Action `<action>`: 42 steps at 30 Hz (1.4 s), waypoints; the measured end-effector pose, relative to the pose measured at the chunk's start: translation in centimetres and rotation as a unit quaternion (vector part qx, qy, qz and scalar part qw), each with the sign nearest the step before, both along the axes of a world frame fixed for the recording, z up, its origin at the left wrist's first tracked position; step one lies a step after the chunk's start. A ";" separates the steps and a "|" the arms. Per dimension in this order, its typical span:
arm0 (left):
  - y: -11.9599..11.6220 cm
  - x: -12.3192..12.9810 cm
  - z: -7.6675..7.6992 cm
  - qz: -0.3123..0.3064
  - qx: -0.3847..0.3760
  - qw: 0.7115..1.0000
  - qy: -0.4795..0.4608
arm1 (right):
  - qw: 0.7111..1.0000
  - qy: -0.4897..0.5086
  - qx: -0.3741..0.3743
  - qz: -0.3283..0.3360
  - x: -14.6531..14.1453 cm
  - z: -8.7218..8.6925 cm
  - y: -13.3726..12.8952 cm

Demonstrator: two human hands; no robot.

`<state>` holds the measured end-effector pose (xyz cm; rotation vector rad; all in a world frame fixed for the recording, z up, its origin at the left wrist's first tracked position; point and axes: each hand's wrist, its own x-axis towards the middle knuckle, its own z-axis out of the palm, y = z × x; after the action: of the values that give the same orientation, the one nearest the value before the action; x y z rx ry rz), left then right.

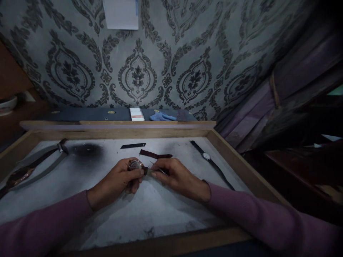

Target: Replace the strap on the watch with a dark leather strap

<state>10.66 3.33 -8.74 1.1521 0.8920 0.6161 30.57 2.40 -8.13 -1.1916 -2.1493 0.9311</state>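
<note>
My left hand is closed around a wristwatch, its round case showing above the thumb. A short strap piece, dark near the case and paler further right, runs from the watch to my right hand, whose thumb and fingers pinch its end. A slim dark, pointed tool also shows between the right fingers; its kind is unclear. Just beyond the hands lies a loose dark red-brown watch strap. Behind that is a flat black blade-like strip with a slanted end.
A wood-rimmed work tray surrounds the white surface. At right lies a small black-strapped watch; at left, a larger watch with a long strap. A blue cloth and a small box sit behind the rim, before the wall.
</note>
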 end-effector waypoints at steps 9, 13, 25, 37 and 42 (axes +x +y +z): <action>0.0 0.0 -0.1 -0.001 -0.001 1.000 -0.010 | 1.000 -0.004 0.009 0.004 0.0 -0.1 0.0; 0.0 -0.1 -0.4 0.009 0.000 1.000 -0.018 | 1.000 -0.011 0.010 0.003 0.0 0.1 0.1; 0.0 -0.2 0.3 -0.025 -0.009 1.000 -0.008 | 1.000 0.011 -0.007 -0.009 0.1 0.2 0.1; 0.1 -0.5 0.9 -0.052 -0.039 0.998 -0.019 | 0.978 0.102 -0.180 0.001 0.5 1.0 0.4; 0.1 -0.8 0.8 -0.078 -0.035 0.996 -0.018 | 0.951 0.145 -0.274 -0.004 0.2 1.2 0.4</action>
<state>9.82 3.39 -7.94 1.1323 0.7797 0.4734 30.82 2.78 -6.96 -1.2057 -1.6987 1.6592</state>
